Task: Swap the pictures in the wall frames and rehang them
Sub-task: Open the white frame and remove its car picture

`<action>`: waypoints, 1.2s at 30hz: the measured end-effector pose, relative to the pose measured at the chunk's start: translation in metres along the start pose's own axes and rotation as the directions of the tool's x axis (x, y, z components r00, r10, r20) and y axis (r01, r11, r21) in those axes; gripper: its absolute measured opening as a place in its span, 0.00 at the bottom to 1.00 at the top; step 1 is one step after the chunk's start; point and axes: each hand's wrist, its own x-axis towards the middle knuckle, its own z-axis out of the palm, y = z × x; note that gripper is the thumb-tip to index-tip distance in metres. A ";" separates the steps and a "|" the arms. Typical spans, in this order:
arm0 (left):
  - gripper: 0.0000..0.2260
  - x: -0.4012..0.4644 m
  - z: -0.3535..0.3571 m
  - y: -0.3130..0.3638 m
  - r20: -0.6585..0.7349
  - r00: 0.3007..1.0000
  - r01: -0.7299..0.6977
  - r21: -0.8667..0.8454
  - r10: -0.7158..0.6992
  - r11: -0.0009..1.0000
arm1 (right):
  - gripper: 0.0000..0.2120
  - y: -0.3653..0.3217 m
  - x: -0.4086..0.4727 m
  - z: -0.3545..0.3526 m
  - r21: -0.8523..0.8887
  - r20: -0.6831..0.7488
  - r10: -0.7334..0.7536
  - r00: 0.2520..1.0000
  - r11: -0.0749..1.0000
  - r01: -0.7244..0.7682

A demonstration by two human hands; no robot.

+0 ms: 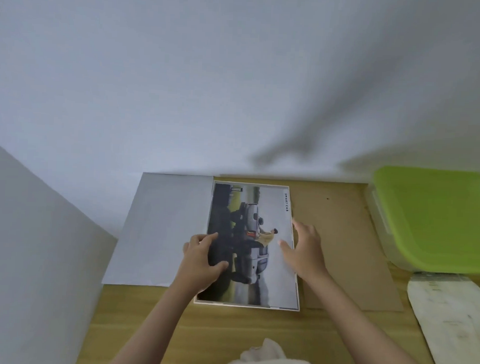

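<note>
step: loading a print into a frame, judging by the layout. Frame is down off the wall and flat on the table (228, 331), so rehang is not yet done.
picture: car print (254, 245), captioned "SMART CAB", lies face up inside the white frame (297, 292), turned sideways to the viewer. Looks seated within the frame border; can't tell if it's fully flush.
left hand: left hand (203, 258) rests on the print's left edge, fingers curled over it, thumb on the dark part of the image. Reads as a light grip on the print or frame edge; can't tell which.
right hand: right hand (303, 249) is at the right edge, fingers spread and fairly straight, palm down. Touching or just above the edge, holding nothing.
backing: brown backing board (348, 253) lies flat just right of the frame, partly under the frame's right side or butting it; unclear.
other sheet: grey sheet (161, 228) lies left of the frame, against the wall. Could be the other picture face down or a mat; not readable.
clutter: green-lidded box (436, 218) at far right, worn white board (451, 320) below it, white cloth (265, 357) at the near edge.
next: square the print in the frame, then lay the backing board over it and close it up. Needs both hands, edges aligned, no creasing.
risk: print shifting while the backing goes on.
</note>
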 end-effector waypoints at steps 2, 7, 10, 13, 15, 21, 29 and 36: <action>0.37 0.005 -0.008 -0.013 0.108 0.994 -0.006 0.086 -0.003 0.996 | 0.30 -0.012 0.024 0.003 -0.063 0.018 0.047 0.999 0.997 -0.046; 0.51 0.020 -0.018 -0.030 0.328 0.944 -0.125 0.335 0.009 0.934 | 0.40 -0.026 0.079 0.004 -0.263 0.093 0.184 0.979 0.953 -0.154; 0.56 0.026 -0.020 -0.035 0.388 0.921 -0.180 0.368 0.025 0.912 | 0.43 -0.027 0.102 0.004 -0.337 0.137 0.225 0.965 0.926 -0.168; 0.57 0.029 -0.018 -0.038 0.402 0.915 -0.205 0.373 0.041 0.905 | 0.47 -0.026 0.114 0.002 -0.382 0.184 0.238 0.953 0.911 -0.154; 0.57 0.028 -0.016 -0.040 0.390 0.919 -0.209 0.367 0.054 0.906 | 0.48 -0.025 0.118 0.000 -0.392 0.213 0.242 0.947 0.909 -0.144; 0.56 0.028 -0.013 -0.044 0.364 0.928 -0.211 0.337 0.080 0.917 | 0.49 -0.023 0.125 0.001 -0.369 0.211 0.248 0.946 0.916 -0.158; 0.55 0.028 -0.013 -0.043 0.349 0.933 -0.210 0.329 0.088 0.920 | 0.47 -0.031 0.124 0.003 -0.390 0.142 0.212 0.967 0.910 -0.143; 0.55 0.025 -0.014 -0.044 0.339 0.935 -0.218 0.322 0.102 0.921 | 0.37 -0.024 0.093 -0.003 0.088 0.064 0.049 0.997 0.995 -0.055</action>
